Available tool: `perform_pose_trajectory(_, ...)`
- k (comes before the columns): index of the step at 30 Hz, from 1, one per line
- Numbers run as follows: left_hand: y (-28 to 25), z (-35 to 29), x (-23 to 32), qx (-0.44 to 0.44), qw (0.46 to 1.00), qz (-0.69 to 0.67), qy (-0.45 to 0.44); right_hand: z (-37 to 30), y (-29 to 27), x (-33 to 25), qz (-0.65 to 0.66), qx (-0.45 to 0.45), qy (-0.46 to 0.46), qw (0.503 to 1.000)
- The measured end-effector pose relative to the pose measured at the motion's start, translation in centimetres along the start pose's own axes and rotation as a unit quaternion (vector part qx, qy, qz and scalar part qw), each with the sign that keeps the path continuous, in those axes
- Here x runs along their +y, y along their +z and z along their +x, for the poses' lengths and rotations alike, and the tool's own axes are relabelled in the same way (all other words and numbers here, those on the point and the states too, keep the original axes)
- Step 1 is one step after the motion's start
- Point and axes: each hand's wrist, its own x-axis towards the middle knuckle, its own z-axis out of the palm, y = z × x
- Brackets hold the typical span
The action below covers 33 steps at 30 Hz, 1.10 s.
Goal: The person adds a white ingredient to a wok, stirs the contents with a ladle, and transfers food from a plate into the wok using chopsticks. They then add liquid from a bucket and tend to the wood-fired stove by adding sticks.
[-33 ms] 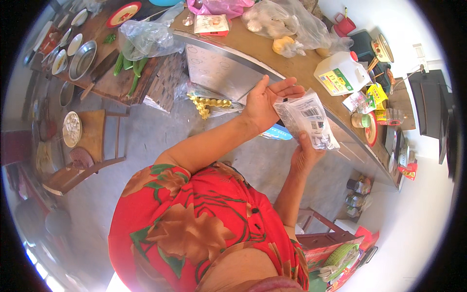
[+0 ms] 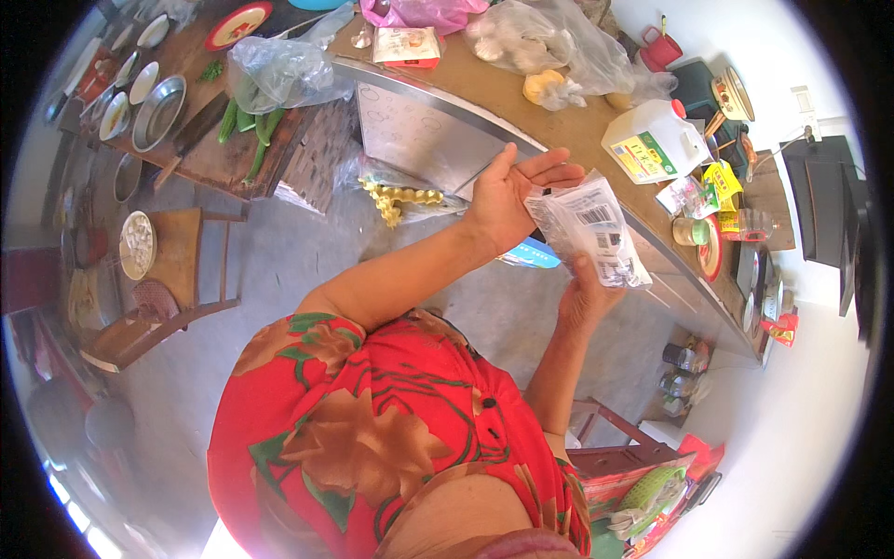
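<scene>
Clear plastic packet, crinkled, with black barcode print.

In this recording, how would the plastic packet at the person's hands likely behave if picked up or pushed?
The packet is probably floppy, since its thin wrapping looks creased. Its plastic looks glossy, so it may be somewhat slippery. It appears flattish, so it seems unlikely to roll.

Open floor R of chair; past held bag, counter edge, then 1 white jug & yellow pkts block way.
</scene>
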Motion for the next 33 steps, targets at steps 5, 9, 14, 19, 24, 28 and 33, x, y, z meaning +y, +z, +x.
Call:
perform_pose_trajectory(5, 0.8, -0.2, 0.0, 0.037, 0.999, 0.012, 0.009, 0.1, 0.1, -0.7, -0.03, -0.004, -0.011, 0.999)
perform_pose_trajectory(9, 0.9, -0.4, 0.1, 0.026, 1.0, 0.004, 0.014, 0.1, 0.3, -1.0, -0.035, -0.013, -0.019, 0.999)
perform_pose_trajectory(14, -0.1, -0.3, 0.2, 0.003, 1.0, 0.011, 0.022, 0.1, 0.6, -1.2, -0.047, -0.026, -0.035, 0.998)
perform_pose_trajectory(19, -0.2, -0.2, 0.3, -0.006, 1.0, -0.001, 0.021, 0.5, 0.8, -1.6, -0.075, -0.028, -0.028, 0.996)
perform_pose_trajectory(24, -0.3, -0.2, 0.5, 0.002, 1.0, -0.02, 0.024, 0.7, 1.1, -1.9, -0.086, -0.034, -0.026, 0.995)
perform_pose_trajectory(28, -0.6, -0.1, 0.4, 0.003, 0.999, -0.031, 0.024, 1.0, 1.2, -2.1, -0.126, -0.043, -0.023, 0.991)
perform_pose_trajectory(33, -0.3, -0.2, 0.7, 0.008, 0.999, -0.032, 0.027, 1.4, 1.1, -2.0, -0.13, -0.062, -0.055, 0.988)
